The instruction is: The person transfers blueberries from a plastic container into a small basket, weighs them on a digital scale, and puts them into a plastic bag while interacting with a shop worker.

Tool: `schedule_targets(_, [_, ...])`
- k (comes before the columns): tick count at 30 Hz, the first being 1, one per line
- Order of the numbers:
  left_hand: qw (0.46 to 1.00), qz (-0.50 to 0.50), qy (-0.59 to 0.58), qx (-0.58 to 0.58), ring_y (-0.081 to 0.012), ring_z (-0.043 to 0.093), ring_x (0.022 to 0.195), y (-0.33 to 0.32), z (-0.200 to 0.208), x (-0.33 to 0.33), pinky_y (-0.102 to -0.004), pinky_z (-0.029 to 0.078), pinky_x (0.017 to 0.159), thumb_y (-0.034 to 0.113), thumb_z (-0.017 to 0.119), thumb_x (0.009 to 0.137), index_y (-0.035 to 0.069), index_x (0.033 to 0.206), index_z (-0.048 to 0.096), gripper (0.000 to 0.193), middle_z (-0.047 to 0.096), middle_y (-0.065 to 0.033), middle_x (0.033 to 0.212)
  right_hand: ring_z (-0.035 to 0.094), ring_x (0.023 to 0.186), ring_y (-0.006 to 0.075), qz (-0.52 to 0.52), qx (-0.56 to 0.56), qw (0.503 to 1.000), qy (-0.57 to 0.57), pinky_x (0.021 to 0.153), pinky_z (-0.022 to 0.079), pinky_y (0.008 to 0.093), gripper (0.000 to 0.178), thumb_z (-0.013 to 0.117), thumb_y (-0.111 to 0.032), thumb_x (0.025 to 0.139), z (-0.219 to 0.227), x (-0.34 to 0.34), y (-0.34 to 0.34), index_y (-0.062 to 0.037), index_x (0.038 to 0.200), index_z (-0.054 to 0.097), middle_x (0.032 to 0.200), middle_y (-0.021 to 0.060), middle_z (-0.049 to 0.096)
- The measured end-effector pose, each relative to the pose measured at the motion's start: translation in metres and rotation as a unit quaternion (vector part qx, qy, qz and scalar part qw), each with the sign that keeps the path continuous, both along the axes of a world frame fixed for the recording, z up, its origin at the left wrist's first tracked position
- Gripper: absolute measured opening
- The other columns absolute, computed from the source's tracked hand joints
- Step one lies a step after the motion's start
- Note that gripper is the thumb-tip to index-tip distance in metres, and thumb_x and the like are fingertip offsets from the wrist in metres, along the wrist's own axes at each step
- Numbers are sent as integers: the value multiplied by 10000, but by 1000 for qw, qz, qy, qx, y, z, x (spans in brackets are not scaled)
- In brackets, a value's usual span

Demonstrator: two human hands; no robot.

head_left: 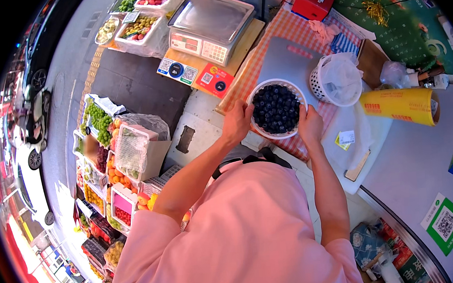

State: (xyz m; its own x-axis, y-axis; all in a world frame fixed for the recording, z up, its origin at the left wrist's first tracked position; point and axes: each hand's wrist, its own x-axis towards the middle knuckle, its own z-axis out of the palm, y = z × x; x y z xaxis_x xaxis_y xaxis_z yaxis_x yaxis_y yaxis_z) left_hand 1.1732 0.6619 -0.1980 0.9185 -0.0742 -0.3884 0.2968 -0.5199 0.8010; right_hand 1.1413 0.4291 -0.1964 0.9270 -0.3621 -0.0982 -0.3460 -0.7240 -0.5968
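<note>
Between my two hands is a round white basket (pixel 255 92) full of blueberries (pixel 276 109), held level over the near edge of the checked tablecloth. My left hand (pixel 238 120) grips its left rim, with the fingers curled round the side. On the opposite side my right hand (pixel 311 124) is closed on the rim, thumb toward the berries. Just beyond my right hand stands a white perforated basket (pixel 337 79) lined with a clear plastic bag. The undersides of the fingers are hidden by the basket.
Ahead left, a digital scale (pixel 209 28) rests on a wooden board. Fruit trays (pixel 117 168) line the left side by the road. A yellow roll (pixel 402 107) and a white cutting board (pixel 352 171) with a knife lie right. A red box (pixel 312 3) sits at the back.
</note>
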Motion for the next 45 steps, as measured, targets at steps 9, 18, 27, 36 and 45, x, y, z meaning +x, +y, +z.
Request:
schedule_targets(9, [995, -3, -66, -77, -301, 650, 651, 3, 20, 6, -410, 497, 595, 219, 525, 979, 14, 972, 524, 205, 626, -174, 730, 615, 658, 416, -5, 53, 995, -82, 576, 464, 437, 193, 531, -166, 951, 9, -9, 4, -8, 986, 634, 719, 240, 616])
schedule_targets(18, [987, 8, -83, -135, -235, 617, 636, 7, 8, 10, -356, 489, 599, 186, 528, 982, 5, 966, 504, 184, 601, -149, 748, 604, 640, 420, -34, 101, 975, -196, 564, 462, 437, 179, 549, -167, 940, 14, -12, 14, -12, 972, 631, 698, 226, 610])
schedule_targets(27, [981, 47, -14, -190, -166, 613, 602, 7, 11, 10, -296, 504, 542, 210, 538, 986, -3, 959, 505, 217, 606, -110, 720, 604, 624, 405, -38, 75, 988, -131, 551, 452, 437, 182, 553, -179, 939, 10, 0, 15, -16, 944, 635, 676, 214, 603])
schedule_targets(36, [982, 11, 29, -185, -139, 611, 609, 10, -2, 36, -272, 500, 551, 209, 541, 984, 0, 988, 529, 209, 621, -89, 738, 606, 554, 295, -38, 115, 992, -21, 561, 448, 412, 259, 594, -253, 917, 0, 13, 2, 0, 930, 647, 671, 176, 625])
schedule_targets(45, [979, 91, 67, -167, -112, 612, 667, 40, -6, 5, -268, 502, 602, 215, 533, 984, 1, 1043, 576, 226, 624, -49, 773, 533, 507, 147, -424, 512, 747, 16, 395, 383, 251, 543, 606, -509, 879, 0, 17, -53, 25, 975, 586, 713, 79, 606])
